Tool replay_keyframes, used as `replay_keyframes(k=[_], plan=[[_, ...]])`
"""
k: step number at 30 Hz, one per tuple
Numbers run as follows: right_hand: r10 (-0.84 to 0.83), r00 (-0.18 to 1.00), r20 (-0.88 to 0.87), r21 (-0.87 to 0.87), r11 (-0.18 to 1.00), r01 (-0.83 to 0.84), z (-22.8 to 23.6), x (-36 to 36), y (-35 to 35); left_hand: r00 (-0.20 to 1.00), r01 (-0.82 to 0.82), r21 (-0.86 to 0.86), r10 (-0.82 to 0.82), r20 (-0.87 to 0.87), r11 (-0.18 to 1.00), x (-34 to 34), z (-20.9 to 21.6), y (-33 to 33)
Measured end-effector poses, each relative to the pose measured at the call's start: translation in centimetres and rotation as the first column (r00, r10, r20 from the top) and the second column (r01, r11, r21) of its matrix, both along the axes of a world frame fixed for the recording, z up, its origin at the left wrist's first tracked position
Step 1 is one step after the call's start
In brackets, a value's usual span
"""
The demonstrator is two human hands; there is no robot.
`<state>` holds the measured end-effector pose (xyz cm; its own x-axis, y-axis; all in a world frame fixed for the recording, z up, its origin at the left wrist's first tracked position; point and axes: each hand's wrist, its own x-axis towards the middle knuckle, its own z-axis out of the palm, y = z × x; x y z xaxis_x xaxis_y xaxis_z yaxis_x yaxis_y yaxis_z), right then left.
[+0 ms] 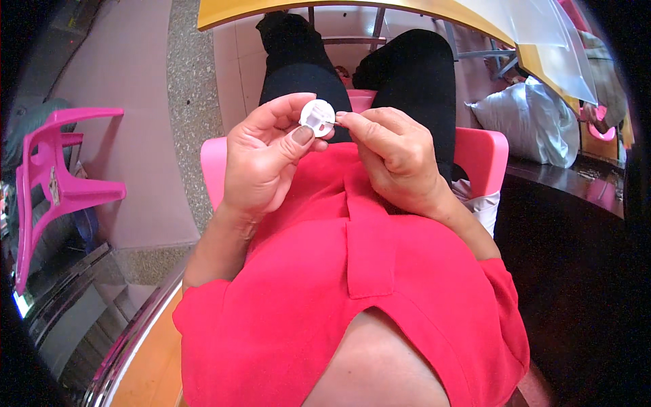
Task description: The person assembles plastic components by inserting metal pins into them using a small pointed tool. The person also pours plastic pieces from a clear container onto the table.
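Observation:
Between the thumb and fingers of my left hand (268,152) is a small round white plastic piece (316,114), held above my lap. Its face has a raised rim, a recess in the middle and a small reddish spot beside it. My right hand (390,146) is closed in a pinch at the right edge of the round piece. A thin, dark, narrow thing shows at its fingertips, touching or just in front of the rim. It is too small to name.
A yellow-edged table (271,9) stands ahead, above my knees. I sit on a pink chair (483,159). Another pink plastic chair (57,176) is at the left by the wall. A white sack (525,122) lies at the right, with another person (603,68) beyond it.

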<state>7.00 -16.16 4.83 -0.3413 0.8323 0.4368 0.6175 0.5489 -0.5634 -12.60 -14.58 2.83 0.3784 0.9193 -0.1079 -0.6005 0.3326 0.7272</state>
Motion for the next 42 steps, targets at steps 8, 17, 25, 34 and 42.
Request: replay_keyframes(k=[8,17,25,34,42], plan=[[0.011,1.000,-0.003,0.002,1.000,-0.011,-0.3,-0.5,0.0,1.000,-0.016,0.048,0.017,-0.015,0.999,0.2,0.0,-0.2],[0.011,0.998,0.062,-0.113,0.994,-0.004,0.6,-0.4,-0.2,0.996,-0.042,0.143,0.052,-0.067,0.989,0.6,-0.5,-0.4],[-0.062,0.975,0.214,-0.014,0.998,0.067,2.0,0.4,-0.2,0.999,0.019,-0.023,-0.018,0.040,1.000,0.9,-0.3,-0.3],[-0.140,0.935,0.327,0.154,0.984,0.094,1.7,0.3,-0.3,0.998,0.018,-0.074,-0.013,0.060,0.997,1.1,-0.1,-0.3],[-0.137,0.925,0.355,0.193,0.979,0.071,1.8,-0.1,-0.2,0.999,0.001,-0.086,0.003,0.049,0.996,1.2,-0.1,-0.4]])
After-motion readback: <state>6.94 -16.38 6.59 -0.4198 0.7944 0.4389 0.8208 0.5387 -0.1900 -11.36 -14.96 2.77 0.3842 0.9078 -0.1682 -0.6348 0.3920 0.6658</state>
